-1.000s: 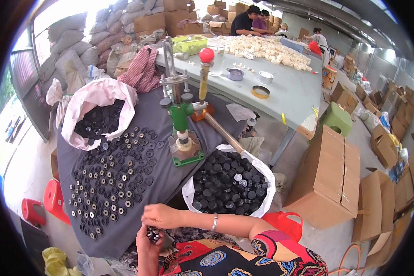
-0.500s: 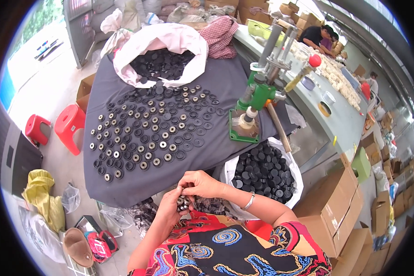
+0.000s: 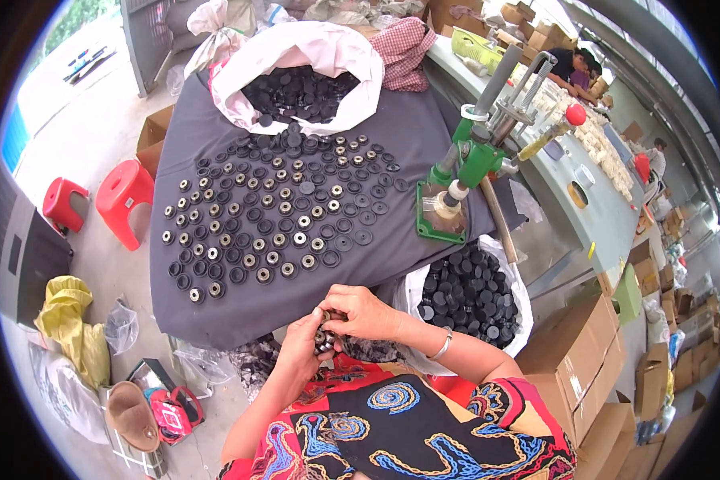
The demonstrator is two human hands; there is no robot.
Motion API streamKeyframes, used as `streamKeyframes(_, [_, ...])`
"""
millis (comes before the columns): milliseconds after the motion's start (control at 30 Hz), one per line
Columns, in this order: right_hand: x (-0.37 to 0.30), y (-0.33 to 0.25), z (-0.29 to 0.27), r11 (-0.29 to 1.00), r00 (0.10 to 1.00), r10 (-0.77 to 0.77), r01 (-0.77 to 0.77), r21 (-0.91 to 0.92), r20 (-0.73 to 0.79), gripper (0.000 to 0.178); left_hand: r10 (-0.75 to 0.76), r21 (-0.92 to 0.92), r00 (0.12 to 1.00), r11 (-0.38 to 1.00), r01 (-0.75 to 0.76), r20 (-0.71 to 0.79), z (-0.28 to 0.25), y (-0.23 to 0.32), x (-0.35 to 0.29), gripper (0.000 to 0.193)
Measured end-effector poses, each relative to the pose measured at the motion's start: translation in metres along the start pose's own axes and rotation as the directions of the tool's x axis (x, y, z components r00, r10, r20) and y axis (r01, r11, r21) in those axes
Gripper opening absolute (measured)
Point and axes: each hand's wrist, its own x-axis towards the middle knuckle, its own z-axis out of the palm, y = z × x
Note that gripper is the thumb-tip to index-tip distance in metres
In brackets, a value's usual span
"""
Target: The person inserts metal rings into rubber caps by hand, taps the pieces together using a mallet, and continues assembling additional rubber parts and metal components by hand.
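Observation:
My left hand [image 3: 300, 348] is closed around several small metal bearings [image 3: 325, 342] in front of my body, just off the near edge of the table. Fingers of my right hand [image 3: 362, 312] are bent in against the same bearings; whether they pinch one is hidden. Beyond my hands, rows of black plastic rings [image 3: 258, 243] lie on the dark cloth [image 3: 192, 320]. Many of them have a metal bearing [image 3: 299, 238] seated in the middle; others are bare.
A pale sack [image 3: 360, 52] of black caps lies open at the table's far side. A green hand press [image 3: 474, 164] stands at the right. Below it is a white sack [image 3: 522, 298] of black discs, beside a cardboard box [image 3: 572, 360]. Red stools [image 3: 126, 196] stand left.
The view has shifted a little, so the table and press sit higher and further right. My hands stay together at the bearings, the right fingers slightly moved over them.

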Motion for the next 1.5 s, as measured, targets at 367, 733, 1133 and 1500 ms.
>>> streamKeyframes(367, [0.005, 0.039, -0.055, 0.882, 0.834, -0.036, -0.232, -0.41, -0.551, 0.017, -0.009, -0.142, 0.999, 0.99, 0.016, 0.047, -0.008, 0.001, -0.008, 0.033])
streamKeyframes(733, [0.012, 0.051, -0.063, 0.827, 0.879, -0.063, -0.219, -0.518, -0.472, 0.017, 0.047, -0.355, 0.997, 0.932, -0.066, -0.061, -0.02, -0.005, -0.015, 0.027])
streamKeyframes(1133, [0.056, 0.062, -0.052, 0.853, 0.955, 0.019, -0.17, -0.494, -0.296, 0.013, 0.043, -0.317, 0.999, 0.947, -0.045, -0.013, -0.015, -0.005, -0.019, 0.024])
streamKeyframes(1500, [0.067, 0.074, -0.045, 0.784, 0.967, 0.06, -0.199, -0.588, -0.247, 0.013, -0.015, -0.388, 0.996, 0.921, -0.022, -0.091, -0.025, -0.013, -0.009, 0.028])
